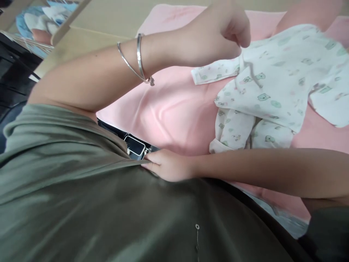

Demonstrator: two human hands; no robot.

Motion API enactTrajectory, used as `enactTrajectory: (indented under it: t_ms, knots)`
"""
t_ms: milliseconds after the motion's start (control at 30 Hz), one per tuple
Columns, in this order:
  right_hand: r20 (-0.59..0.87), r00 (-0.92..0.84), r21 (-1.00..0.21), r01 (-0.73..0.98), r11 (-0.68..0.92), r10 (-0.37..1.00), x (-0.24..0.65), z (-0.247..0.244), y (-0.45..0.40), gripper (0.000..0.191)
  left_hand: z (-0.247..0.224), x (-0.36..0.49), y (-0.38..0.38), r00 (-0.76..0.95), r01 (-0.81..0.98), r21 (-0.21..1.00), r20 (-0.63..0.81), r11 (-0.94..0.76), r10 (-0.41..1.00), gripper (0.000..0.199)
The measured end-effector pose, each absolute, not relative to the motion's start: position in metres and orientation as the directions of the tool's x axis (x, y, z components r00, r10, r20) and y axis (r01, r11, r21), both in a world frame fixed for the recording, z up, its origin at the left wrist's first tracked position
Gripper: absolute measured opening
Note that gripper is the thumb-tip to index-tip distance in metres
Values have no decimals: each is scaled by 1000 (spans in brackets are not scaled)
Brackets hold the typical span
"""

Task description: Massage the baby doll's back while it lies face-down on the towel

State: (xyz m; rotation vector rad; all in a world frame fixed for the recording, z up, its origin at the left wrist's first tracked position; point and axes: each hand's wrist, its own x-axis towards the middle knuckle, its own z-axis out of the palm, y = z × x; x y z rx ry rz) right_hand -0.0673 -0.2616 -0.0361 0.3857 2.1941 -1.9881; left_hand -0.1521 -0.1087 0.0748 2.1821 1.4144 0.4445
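My left hand (220,34), with two silver bangles on its wrist, is over the upper left part of a white baby garment (278,80) printed with green and grey figures. Its fingers are curled together at the garment's edge; whatever they pinch is too small to make out. The garment lies on a pink blanket (177,112), sleeve out to the left. Low at the middle, my right hand (171,165) pinches the hem of the olive-green shirt (122,211) that I wear.
A blurred skin-coloured shape (308,16) borders the garment at the top right. Under the blanket's near edge is a dark object with a pale rounded frame (135,145). At the upper left, blue and white cloths (46,18) lie beyond a wooden edge (68,23).
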Motion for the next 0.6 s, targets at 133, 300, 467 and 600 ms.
enactTrajectory:
  t_ms: [133, 300, 467, 600]
  knots:
    - [-368, -921, -924, 378, 59, 130, -64, -31, -266, 61, 66, -160, -110, 432, 736, 575, 8, -358, 902, 36]
    - [-329, -938, -934, 340, 104, 112, -64, -28, -264, 60, 62, -168, -111, 455, 704, 607, 12, -368, 890, 35]
    - [-136, -989, -834, 148, 532, 61, -48, -17, -259, 41, 63, -176, -114, 416, 737, 580, 15, -347, 909, 36]
    - [89, -995, -511, -15, 859, 36, -13, 7, -267, 16, 58, -185, -116, 439, 728, 573, 30, -375, 898, 35]
